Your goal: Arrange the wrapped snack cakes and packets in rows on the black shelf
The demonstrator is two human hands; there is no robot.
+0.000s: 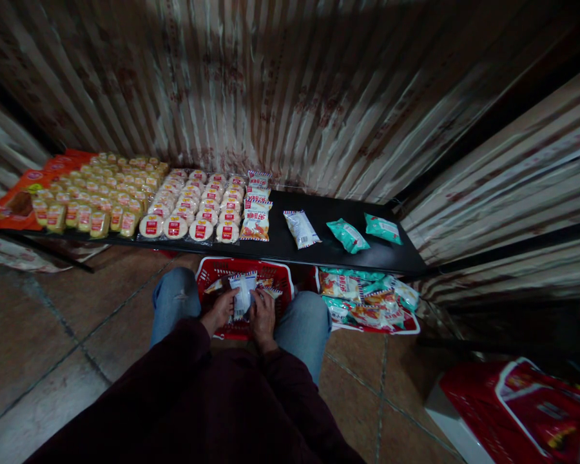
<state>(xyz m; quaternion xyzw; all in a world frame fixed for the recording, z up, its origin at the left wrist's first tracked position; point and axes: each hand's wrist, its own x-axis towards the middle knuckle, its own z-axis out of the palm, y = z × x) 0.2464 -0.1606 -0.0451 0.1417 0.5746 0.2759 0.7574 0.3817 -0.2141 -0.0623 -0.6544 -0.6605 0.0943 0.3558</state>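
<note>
Between my knees, my left hand (pixel 219 312) and my right hand (pixel 262 315) grip a white snack packet (pixel 242 294) from its two sides, its printed back facing up. It is held over a red basket (pixel 287 276) in which several similar packets lie. On the black shelf (pixel 290 252) just ahead, orange-and-white snack packets (pixel 256 220) form a column beside rows of round wrapped biscuits (pixel 175 227). One white packet with a striped edge (pixel 301 229) lies apart on the shelf, followed by two green packets (pixel 348 236) farther right.
Small yellow wrapped cakes (pixel 99 223) and orange bags (pixel 17 198) fill the shelf's left end. A second red basket (pixel 412 326) with green and orange packets stands right of my knee. A red box (pixel 483 399) sits on the tiled floor at lower right. Striped curtains (pixel 290 90) hang behind.
</note>
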